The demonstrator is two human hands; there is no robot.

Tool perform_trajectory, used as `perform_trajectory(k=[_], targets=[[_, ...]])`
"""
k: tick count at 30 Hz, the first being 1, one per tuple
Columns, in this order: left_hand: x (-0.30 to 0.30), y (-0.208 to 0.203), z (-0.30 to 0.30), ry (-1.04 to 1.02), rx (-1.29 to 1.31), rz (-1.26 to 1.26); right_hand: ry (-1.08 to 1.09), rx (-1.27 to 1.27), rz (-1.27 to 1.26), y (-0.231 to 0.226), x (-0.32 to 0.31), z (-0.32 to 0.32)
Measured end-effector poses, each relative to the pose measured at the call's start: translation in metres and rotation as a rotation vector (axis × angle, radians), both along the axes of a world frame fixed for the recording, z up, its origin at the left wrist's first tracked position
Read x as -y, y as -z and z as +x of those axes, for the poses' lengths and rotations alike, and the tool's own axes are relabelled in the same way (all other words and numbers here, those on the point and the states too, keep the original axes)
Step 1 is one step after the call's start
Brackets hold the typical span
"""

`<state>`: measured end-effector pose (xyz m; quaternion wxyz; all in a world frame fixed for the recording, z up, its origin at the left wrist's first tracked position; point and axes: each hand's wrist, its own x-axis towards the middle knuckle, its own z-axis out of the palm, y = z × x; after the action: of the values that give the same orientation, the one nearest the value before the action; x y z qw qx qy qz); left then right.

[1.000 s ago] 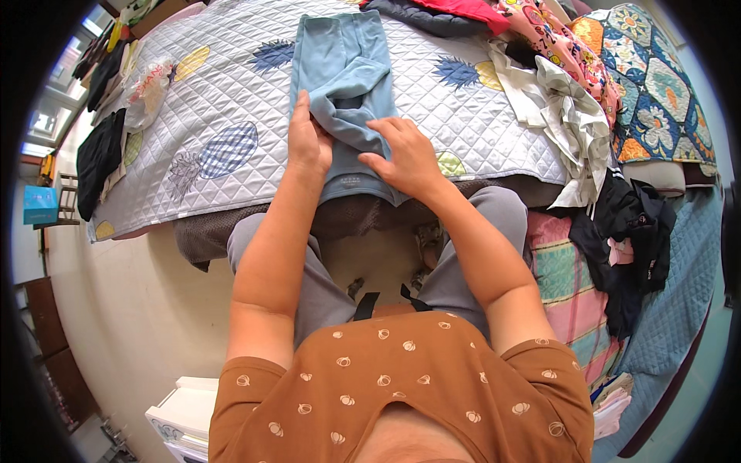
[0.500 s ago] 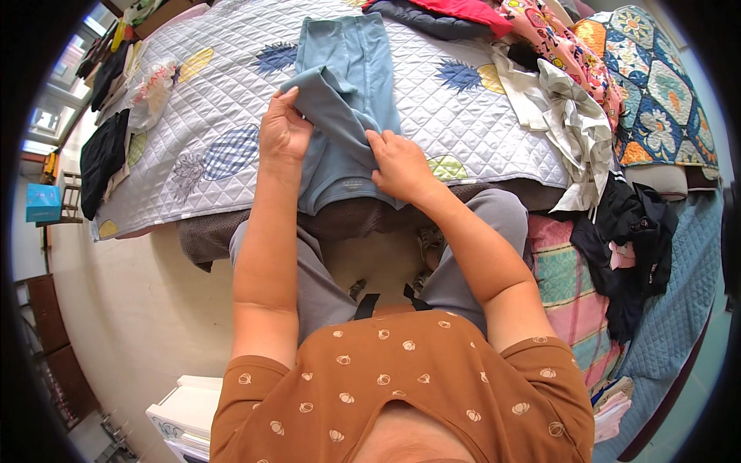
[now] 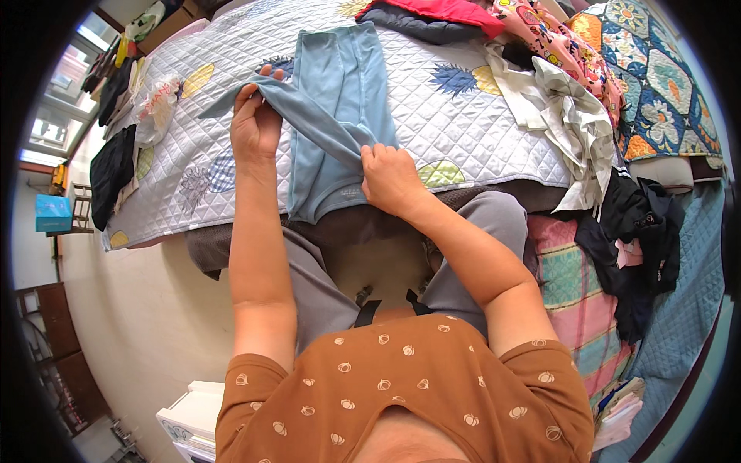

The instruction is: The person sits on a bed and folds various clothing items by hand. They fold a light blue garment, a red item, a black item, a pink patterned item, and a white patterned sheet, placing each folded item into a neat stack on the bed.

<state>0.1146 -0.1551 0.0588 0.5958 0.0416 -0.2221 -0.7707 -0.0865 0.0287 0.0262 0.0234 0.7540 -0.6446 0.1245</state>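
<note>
A blue-grey long-sleeved top (image 3: pixel 340 85) lies lengthwise on the bed, its neckline at the near edge and its body reaching away. One sleeve (image 3: pixel 309 116) runs slantwise across it, with the loose end sticking out past the garment's left side. My left hand (image 3: pixel 257 131) is closed around this sleeve near its end, palm partly turned up, thumb and fingers on either side of the cloth. My right hand (image 3: pixel 391 179) pinches the top at its right side near the shoulder. The fingertips of that hand are partly hidden in the fabric.
A white quilted bedspread (image 3: pixel 174 181) lies under the top. At the right are a crumpled white garment (image 3: pixel 571 116), a pink patterned cloth (image 3: pixel 540 38) and black clothes (image 3: pixel 633 224). Farther back sits a red and dark garment (image 3: pixel 432 19). Dark clothing (image 3: pixel 112 166) and a plastic bag (image 3: pixel 158 104) lie at the left.
My left hand has moved left, drawing the sleeve out past the garment's side. My right hand has shifted slightly nearer and left, still gripping the top.
</note>
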Motion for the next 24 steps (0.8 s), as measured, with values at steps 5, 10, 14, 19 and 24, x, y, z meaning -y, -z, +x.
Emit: perform_trajectory(k=[5, 10, 14, 19, 24], targets=[[0.030, -0.028, -0.022, -0.384, 0.596, -0.216, -0.018, 0.082, -0.005, -0.015, -0.004, -0.002], [0.054, -0.054, -0.085, -0.275, 0.895, -0.446, 0.048, 0.270, 0.148, -0.006, 0.004, -0.019], [0.096, -0.032, -0.128, -0.025, 1.010, -0.421, 0.081, 0.314, 0.318, -0.010, 0.011, -0.034], [0.140, 0.066, -0.155, 0.183, 0.948, -0.165, 0.106, 0.274, 0.426, -0.016, 0.019, -0.050], [0.160, 0.070, -0.158, 0.180, 0.839, -0.169, 0.089, 0.245, 0.506, -0.016, 0.021, -0.052]])
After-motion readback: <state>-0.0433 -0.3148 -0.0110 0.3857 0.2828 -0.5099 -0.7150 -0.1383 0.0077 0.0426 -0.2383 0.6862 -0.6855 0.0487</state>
